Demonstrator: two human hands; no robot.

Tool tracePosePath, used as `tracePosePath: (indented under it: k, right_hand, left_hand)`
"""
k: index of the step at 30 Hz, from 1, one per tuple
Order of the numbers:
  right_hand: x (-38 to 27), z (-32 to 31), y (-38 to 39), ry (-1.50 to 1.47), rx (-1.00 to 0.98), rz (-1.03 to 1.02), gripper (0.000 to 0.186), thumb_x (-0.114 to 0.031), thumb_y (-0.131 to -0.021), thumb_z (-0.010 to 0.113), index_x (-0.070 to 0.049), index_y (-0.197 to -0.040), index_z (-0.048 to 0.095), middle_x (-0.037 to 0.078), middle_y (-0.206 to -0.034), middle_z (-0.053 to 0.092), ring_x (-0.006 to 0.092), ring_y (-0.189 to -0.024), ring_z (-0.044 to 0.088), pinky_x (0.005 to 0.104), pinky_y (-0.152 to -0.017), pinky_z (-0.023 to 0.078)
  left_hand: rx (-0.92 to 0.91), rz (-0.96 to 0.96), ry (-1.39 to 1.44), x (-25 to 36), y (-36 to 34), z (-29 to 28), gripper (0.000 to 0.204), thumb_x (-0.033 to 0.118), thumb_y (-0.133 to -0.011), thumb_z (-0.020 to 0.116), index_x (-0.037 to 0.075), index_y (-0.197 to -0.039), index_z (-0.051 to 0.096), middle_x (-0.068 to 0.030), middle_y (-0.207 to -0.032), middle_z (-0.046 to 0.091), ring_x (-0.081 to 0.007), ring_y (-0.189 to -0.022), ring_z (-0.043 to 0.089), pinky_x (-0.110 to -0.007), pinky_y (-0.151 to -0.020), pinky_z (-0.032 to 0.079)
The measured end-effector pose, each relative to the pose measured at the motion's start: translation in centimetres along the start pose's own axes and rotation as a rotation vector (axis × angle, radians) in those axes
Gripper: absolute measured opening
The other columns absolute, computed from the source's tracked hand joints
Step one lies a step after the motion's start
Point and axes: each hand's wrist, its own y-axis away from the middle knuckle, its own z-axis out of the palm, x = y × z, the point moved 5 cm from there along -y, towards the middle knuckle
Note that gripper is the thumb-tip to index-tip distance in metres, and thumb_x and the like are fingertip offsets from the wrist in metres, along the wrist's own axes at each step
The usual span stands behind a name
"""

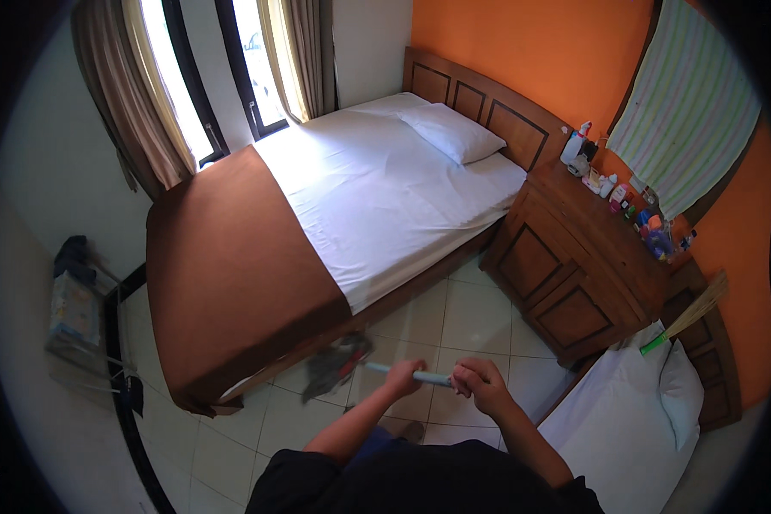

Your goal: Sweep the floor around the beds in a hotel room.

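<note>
A long-handled broom (434, 378) slants low across the front of me, its pale blue-green handle in both hands. My left hand (405, 377) wraps round the middle of the handle. Closed over the handle's upper end is my right hand (480, 384), a little to the right. The dark grey broom head (330, 368), with a red part near the handle, is smeared by motion. It is over the floor tiles (398, 321), beside the foot of the large bed, and whether it touches the tiles I cannot tell.
Left of me is a bed with a brown cover (240, 283) and white sheet (377, 188). A wooden cabinet (565, 274) carries several bottles. At lower right, a second bed (625, 420) holds a stick broom (690, 313). A rack (73, 317) stands by the left wall.
</note>
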Motion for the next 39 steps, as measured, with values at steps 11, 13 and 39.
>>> tracePosePath:
  k: [11, 13, 39]
  right_hand:
    - [-1.3, 2.2, 0.9, 0.342, -0.075, -0.277, 0.023, -0.022, -0.074, 0.054, -0.002, -0.063, 0.049, 0.002, -0.05, 0.043, 0.0081, -0.048, 0.04, 0.0245, -0.045, 0.033]
    - [-1.2, 1.9, 1.0, 0.264, -0.099, -0.246, 0.023, -0.022, -0.074, 0.054, -0.002, -0.064, 0.049, 0.001, -0.051, 0.044, 0.0073, -0.048, 0.041, 0.0235, -0.045, 0.033]
    - [-1.6, -1.9, -3.1, 0.294, 0.092, -0.133, 0.022, -0.02, -0.071, 0.06, -0.003, -0.062, 0.049, -0.003, -0.055, 0.044, 0.0052, -0.053, 0.039, 0.0218, -0.049, 0.031]
  left_hand:
    - [0.025, 0.143, 0.265, 2.1, -2.5, 0.3, 0.012, 0.015, -0.067, 0.06, 0.007, -0.073, 0.053, -0.0147, -0.065, 0.055, -0.0331, -0.066, 0.054, -0.038, -0.056, 0.041]
    - [0.043, 0.149, 0.201, 2.0, -0.7, -0.2, 0.013, 0.016, -0.066, 0.062, 0.009, -0.075, 0.055, -0.0142, -0.065, 0.056, -0.0338, -0.067, 0.055, -0.038, -0.057, 0.042]
    - [-0.099, 0.157, 0.287, 3.2, -11.5, 3.5, 0.013, 0.02, -0.068, 0.059, 0.011, -0.076, 0.054, -0.0116, -0.071, 0.057, -0.0319, -0.072, 0.056, -0.039, -0.059, 0.043]
